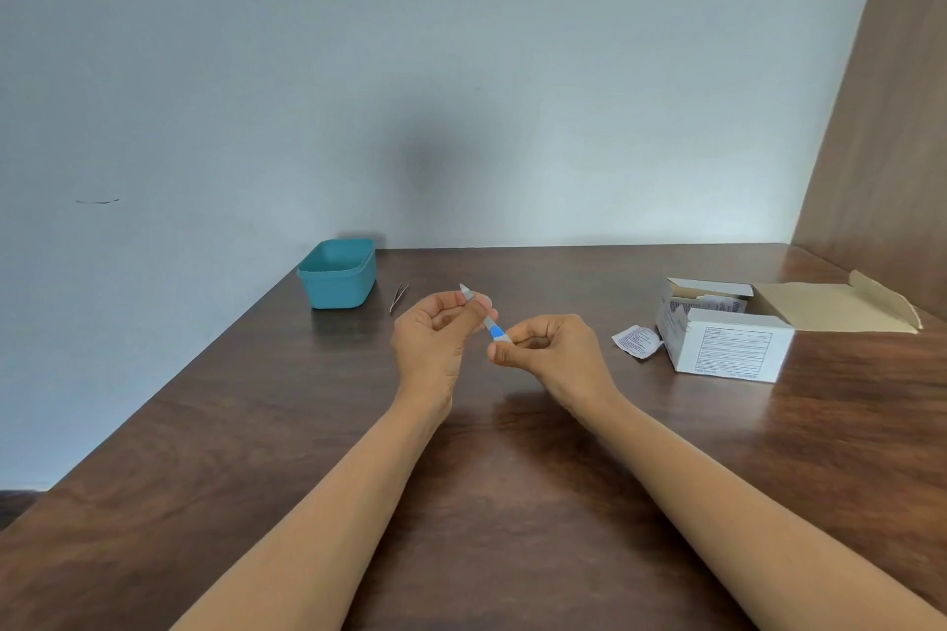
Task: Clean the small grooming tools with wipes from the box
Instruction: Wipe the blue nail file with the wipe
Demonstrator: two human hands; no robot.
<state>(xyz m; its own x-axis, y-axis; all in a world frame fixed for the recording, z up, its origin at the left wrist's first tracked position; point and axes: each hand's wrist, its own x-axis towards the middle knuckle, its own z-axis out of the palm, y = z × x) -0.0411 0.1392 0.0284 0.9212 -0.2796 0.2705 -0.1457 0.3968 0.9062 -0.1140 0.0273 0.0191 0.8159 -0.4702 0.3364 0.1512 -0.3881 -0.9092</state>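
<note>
A slim grey grooming tool with a blue band [489,323] is held in the air above the middle of the wooden table [512,477]. My left hand [435,338] pinches its upper grey end, whose tip sticks out above the fingers. My right hand [548,348] pinches the lower end by the blue band. A pair of metal tweezers [398,297] lies on the table behind my left hand. The white wipe box [722,331] stands open at the right with packets inside. A torn wipe packet [637,341] lies next to the box.
A teal plastic tub [338,274] stands at the back left near the wall. The box's brown flap [840,307] lies flat on the table toward the wooden side panel at right. The table's left edge runs diagonally.
</note>
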